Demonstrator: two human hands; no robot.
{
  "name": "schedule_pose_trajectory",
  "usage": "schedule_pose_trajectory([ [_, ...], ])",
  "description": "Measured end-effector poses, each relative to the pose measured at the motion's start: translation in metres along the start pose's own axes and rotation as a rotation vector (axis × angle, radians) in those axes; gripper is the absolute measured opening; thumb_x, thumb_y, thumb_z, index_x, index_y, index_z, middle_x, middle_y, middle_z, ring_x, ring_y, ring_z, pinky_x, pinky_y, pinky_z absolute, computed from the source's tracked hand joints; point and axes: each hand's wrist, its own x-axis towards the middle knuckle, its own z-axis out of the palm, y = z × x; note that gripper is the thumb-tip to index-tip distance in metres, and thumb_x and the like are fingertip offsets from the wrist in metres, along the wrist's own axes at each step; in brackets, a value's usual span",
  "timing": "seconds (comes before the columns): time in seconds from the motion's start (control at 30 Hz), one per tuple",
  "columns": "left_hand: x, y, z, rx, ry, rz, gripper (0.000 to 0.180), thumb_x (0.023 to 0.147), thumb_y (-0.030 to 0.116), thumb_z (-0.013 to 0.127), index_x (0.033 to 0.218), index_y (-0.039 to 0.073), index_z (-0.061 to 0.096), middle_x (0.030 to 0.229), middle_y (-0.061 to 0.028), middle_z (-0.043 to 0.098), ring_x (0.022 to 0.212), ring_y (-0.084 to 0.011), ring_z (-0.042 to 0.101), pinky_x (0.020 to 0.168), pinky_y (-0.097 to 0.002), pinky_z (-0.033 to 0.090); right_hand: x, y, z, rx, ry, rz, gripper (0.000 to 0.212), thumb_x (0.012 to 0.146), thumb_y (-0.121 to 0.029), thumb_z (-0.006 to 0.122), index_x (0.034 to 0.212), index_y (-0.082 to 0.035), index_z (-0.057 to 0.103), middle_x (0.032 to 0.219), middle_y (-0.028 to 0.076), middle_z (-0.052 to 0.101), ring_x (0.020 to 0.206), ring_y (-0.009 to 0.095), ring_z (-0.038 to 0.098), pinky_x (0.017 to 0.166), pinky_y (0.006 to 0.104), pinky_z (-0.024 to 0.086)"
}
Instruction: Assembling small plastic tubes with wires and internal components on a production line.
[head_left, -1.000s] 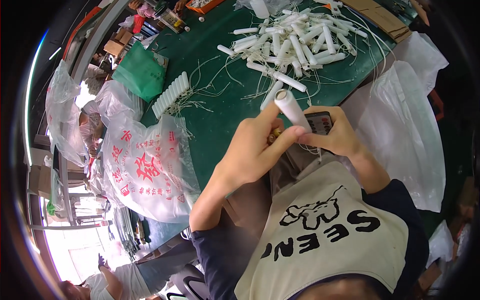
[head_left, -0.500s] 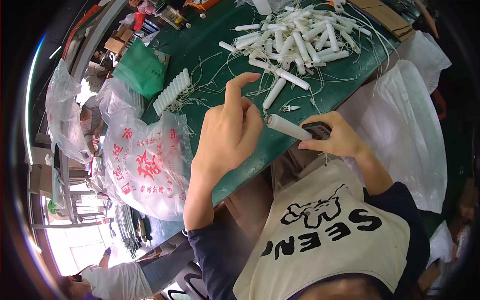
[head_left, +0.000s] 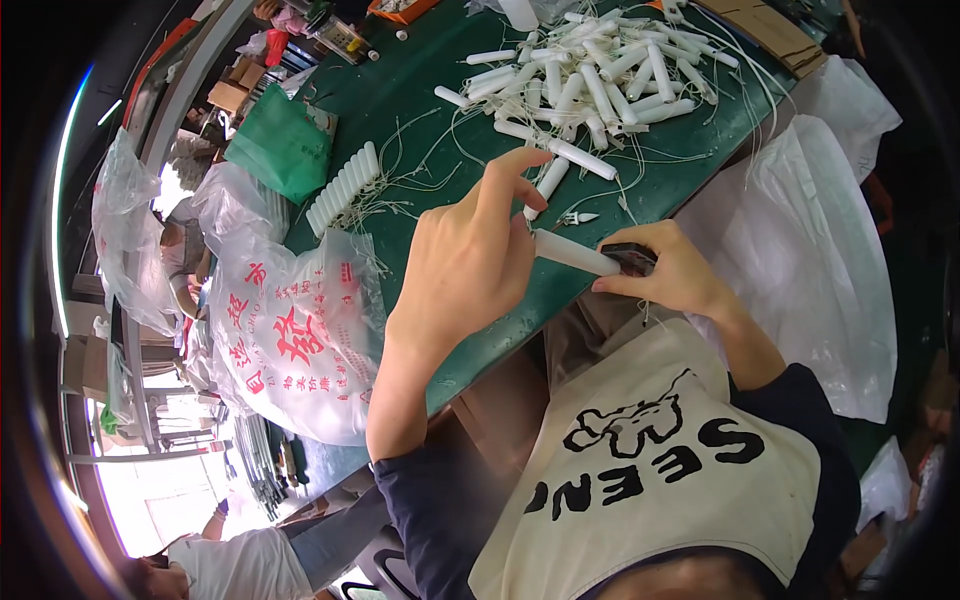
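Observation:
My left hand (head_left: 465,250) is at the left end of a white plastic candle tube (head_left: 577,252). Its index finger arches out over the table, while the thumb and other fingers close about the tube's end and hide it. With my right hand (head_left: 665,268) I grip the tube's other end together with a small dark block (head_left: 632,258), thumb below and fingers above. Thin wire ends dangle under that hand. Just beyond the tube lies a small flame-shaped white bulb (head_left: 578,218). Another white tube (head_left: 546,186) rests behind my left fingers.
A heap of wired white tubes (head_left: 600,85) covers the far part of the green table (head_left: 440,110). At left are a row of tubes (head_left: 343,188), a green bag (head_left: 280,145) and a printed plastic bag (head_left: 290,340). White sacking (head_left: 800,260) hangs at right. Someone (head_left: 240,565) is at lower left.
My left hand has moved right and closed in on the tube's left end, which showed its open rim before. The dark block in my right hand has tilted slightly.

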Motion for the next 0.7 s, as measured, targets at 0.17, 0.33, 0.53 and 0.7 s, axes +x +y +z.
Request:
schedule_pose_trajectory([
  [0.17,0.002,-0.001,0.003,-0.028,-0.019,0.041,0.046,0.074,-0.008,0.044,0.119,0.003,0.040,0.080,-0.0075,0.062,0.044,-0.0148,0.047,0.044,-0.0255,0.038,0.000,-0.002,0.002,-0.037,0.012,0.017,0.033,0.065,-0.014,0.079,0.088,0.002,0.063,0.067,0.003,0.058,0.058,0.007,0.047,0.055,0.0216,0.040],
  [0.33,0.000,-0.002,0.009,-0.380,-0.071,-0.088,0.035,0.085,-0.003,0.037,0.120,0.001,0.037,0.085,-0.0113,0.061,0.055,-0.0101,0.047,0.053,-0.0227,0.039,0.000,0.008,0.009,0.039,0.046,-0.039,0.030,0.065,-0.013,0.078,0.087,0.002,0.063,0.066,0.003,0.057,0.058,0.007,0.045,0.054,0.0219,0.039],
  [0.53,0.000,-0.011,0.009,-0.356,0.054,-0.144,0.038,0.084,-0.007,0.035,0.121,0.003,0.033,0.090,-0.0152,0.061,0.051,-0.0220,0.051,0.052,-0.0319,0.042,0.000,0.012,0.012,0.041,0.046,-0.048,0.029,0.065,-0.014,0.078,0.086,0.000,0.063,0.066,0.004,0.056,0.057,0.008,0.045,0.054,0.0224,0.039],
  [0.7,0.004,-0.004,0.009,-0.269,0.032,-0.144,0.041,0.081,-0.009,0.039,0.120,0.003,0.034,0.088,-0.0135,0.061,0.054,-0.0252,0.055,0.052,-0.0339,0.044,0.001,0.015,0.013,0.015,0.039,-0.087,0.029,0.065,-0.014,0.078,0.086,0.000,0.063,0.066,0.004,0.056,0.056,0.009,0.046,0.053,0.0225,0.038],
])
